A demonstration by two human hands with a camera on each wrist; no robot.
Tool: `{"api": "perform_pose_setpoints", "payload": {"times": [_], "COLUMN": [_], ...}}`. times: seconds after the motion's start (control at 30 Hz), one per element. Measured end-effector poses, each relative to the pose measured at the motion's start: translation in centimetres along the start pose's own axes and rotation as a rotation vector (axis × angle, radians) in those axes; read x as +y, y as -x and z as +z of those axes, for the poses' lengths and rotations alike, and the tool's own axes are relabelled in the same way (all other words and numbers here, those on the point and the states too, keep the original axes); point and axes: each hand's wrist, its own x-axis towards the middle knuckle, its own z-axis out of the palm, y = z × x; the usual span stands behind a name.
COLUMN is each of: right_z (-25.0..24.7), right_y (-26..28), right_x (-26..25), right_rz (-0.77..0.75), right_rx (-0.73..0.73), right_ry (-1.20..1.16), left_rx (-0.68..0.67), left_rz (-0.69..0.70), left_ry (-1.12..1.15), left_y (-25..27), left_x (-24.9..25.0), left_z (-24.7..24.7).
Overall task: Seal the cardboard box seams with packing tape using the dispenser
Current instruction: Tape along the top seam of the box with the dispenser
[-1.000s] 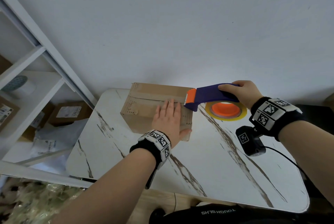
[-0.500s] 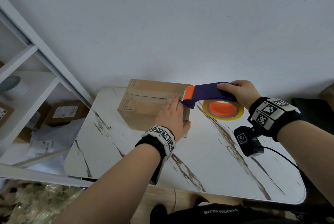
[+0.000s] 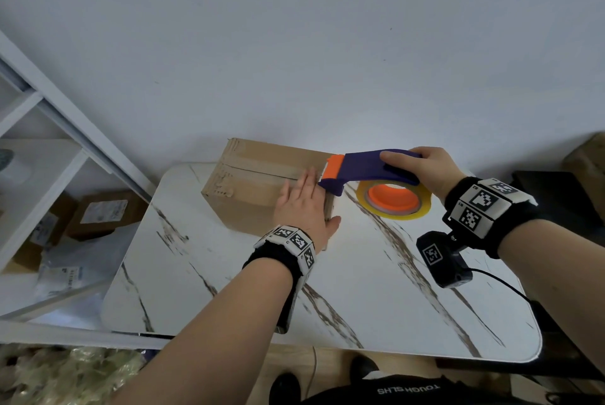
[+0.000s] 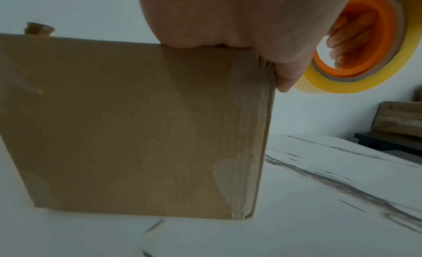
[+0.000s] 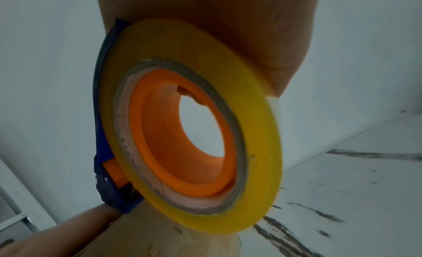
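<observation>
A white marble-patterned table (image 3: 376, 290) with dark veins is carrying a cardboard box (image 3: 248, 205), which is sitting flat on it under the fingers of the left hand (image 3: 306, 208). The bare tabletop is stretching out beneath the fingers of the right hand (image 3: 422, 169).

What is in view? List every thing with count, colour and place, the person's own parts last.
cardboard box: one, brown, far left part of the table, tape strip along its top seam
tape dispenser: one, purple with orange nose, at the box's right top edge
tape roll: one, yellow on orange hub, hanging in the dispenser
table: one, white marble look
shelf unit: one, white, left, holding parcels
wrist bands: two, black with markers
left hand: flat on the box top
right hand: grip round the dispenser handle
</observation>
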Motion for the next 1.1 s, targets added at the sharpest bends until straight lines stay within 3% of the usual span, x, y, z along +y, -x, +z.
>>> {"api": "perform_pose_setpoints", "payload": {"times": [0.4,0.6,0.8,1.1], "right_z": [-0.2,-3.1,-4.2,-2.5], "right_y": [0.5,1.6,2.6,2.7], "right_x": [0.7,2.2,3.6,1.5], "right_rz": [-0.002,0.019,0.02,0.041], "right_rx": [-0.111,-0.075,-0.086,-0.116], "right_ry": [0.015,0.064,0.224,0.384], "left_rx": [0.012,0.014,-0.01,-0.012], "left_rz": [-0.041,-0.048,-0.047,-0.025], "left_ry": [0.019,0.014,-0.021,-0.027], "left_y": [-0.5,-0.6,-0.9,0.0], "left_x": [-0.3,-0.3,-0.3,0.5], "left_z": [0.1,0.1,0.0,-0.1]}}
